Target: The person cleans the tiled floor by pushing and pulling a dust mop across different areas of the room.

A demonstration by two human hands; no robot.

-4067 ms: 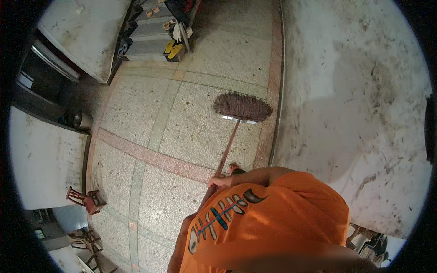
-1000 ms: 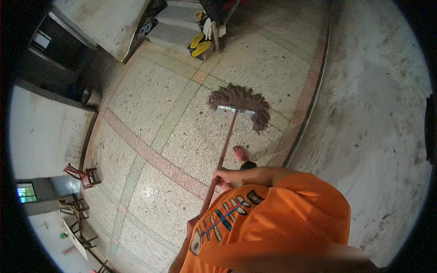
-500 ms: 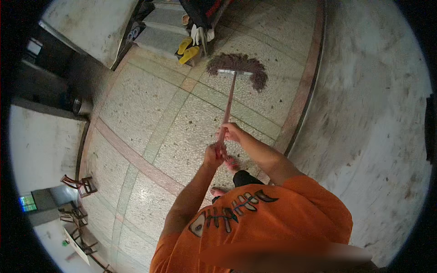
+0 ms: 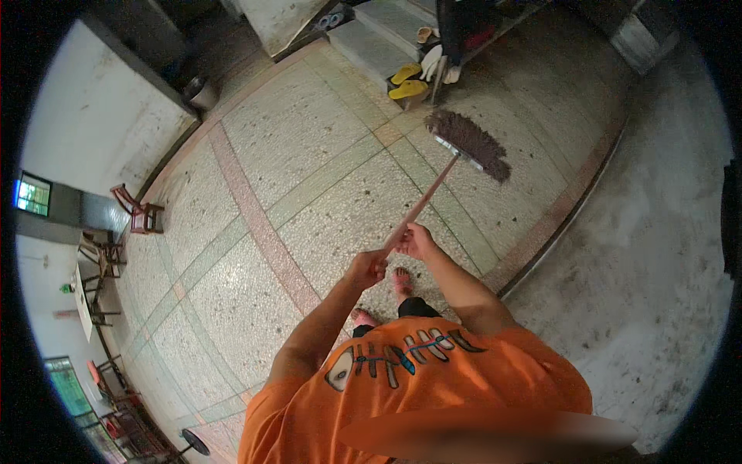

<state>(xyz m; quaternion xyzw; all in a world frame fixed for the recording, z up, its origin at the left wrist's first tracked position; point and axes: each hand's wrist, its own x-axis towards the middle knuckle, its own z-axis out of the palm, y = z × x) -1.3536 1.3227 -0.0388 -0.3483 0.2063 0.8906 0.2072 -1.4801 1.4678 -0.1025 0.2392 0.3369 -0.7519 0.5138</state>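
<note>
A mop (image 4: 429, 195) with a long pinkish handle reaches away from me across the speckled floor. Its brown, shaggy head (image 4: 473, 143) lies flat on the tiles, joined to the handle by a pale metal clamp. Near the handle's end, my left hand (image 4: 366, 270) is closed around the shaft. Just farther along it, my right hand (image 4: 416, 241) also grips the shaft, its fingers partly hidden behind the handle.
Grey steps (image 4: 371, 52) rise at the back, with yellow slippers (image 4: 407, 82) on the lowest. A stained wall (image 4: 657, 255) runs along the right. A wooden chair (image 4: 139, 210) stands at the left, and a metal bucket (image 4: 202, 94) sits by the far-left wall.
The view has turned left, so the steps and slippers appear farther right. The mop head now lies nearer the slippers' right side, its handle slanting more to the right. Both hands keep their hold.
</note>
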